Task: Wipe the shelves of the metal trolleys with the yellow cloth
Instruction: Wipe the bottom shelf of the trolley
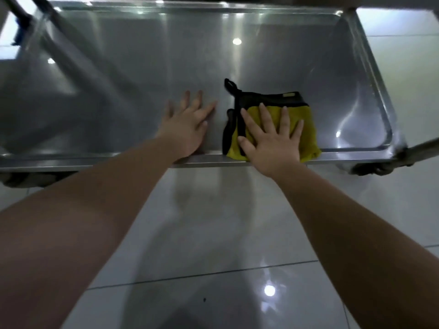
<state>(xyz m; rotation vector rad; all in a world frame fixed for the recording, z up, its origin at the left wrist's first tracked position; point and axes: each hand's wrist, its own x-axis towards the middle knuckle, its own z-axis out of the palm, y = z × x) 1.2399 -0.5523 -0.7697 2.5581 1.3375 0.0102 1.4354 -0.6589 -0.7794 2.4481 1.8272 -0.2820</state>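
Steel shelf (142, 79) of the metal trolley fills the view, rimmed all round, over a glossy white tiled floor (213, 222). The folded yellow cloth (308, 129), trimmed in black, lies at the shelf's front edge, right of its middle, overlapping the rim. The right hand (270, 141) presses flat on it, fingers spread and straight, not curled round it. The left hand (187, 124) rests flat on bare steel just beside the cloth, holding nothing.

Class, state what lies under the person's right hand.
The yellow cloth lies flat under the right hand, on the metal shelf. The shelf surface beneath the cloth is covered.
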